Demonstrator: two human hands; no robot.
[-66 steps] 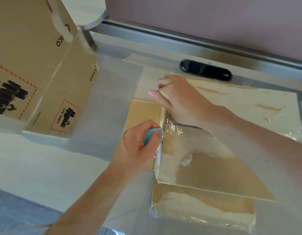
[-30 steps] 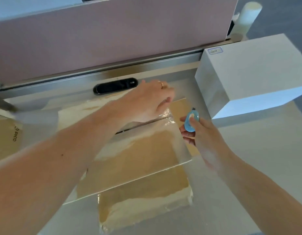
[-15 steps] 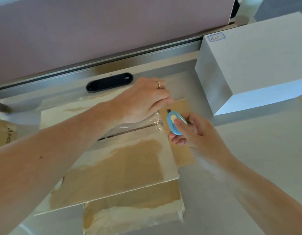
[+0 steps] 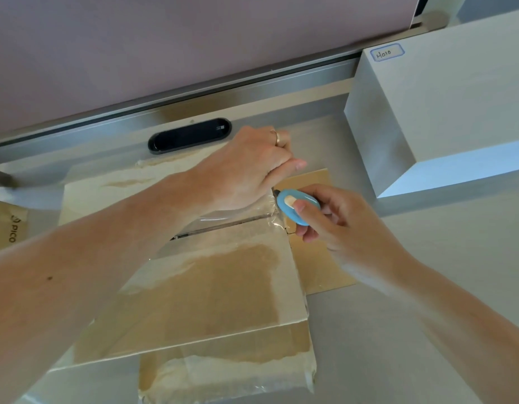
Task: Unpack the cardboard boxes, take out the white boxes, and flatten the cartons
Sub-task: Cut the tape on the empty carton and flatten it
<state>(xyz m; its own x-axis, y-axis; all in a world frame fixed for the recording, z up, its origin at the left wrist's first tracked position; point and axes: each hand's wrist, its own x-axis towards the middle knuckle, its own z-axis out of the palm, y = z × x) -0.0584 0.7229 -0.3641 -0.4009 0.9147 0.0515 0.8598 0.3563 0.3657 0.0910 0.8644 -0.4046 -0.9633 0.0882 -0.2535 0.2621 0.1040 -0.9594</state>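
A brown carton (image 4: 217,290) with patches of clear tape lies flat on the table. Its flaps meet at a taped seam (image 4: 223,225). My left hand (image 4: 252,167), a ring on one finger, reaches across from the left and grips the far right corner of the upper flap with curled fingers. My right hand (image 4: 339,225) holds a small blue cutter (image 4: 299,207) with its tip at the right end of that seam, my thumb on its slider. A large white box (image 4: 444,112) with a handwritten label stands at the back right.
A black oval slot (image 4: 189,135) sits in the table behind the carton, below a metal rail and a pink partition (image 4: 194,39). Part of another brown carton (image 4: 4,228) printed "PICO" shows at the left edge. Bare table (image 4: 427,287) lies to the right.
The view swung from the carton's left end to its right end. The blue cutter, earlier at the left end, is now in my right hand and has closed in on the seam's right end.
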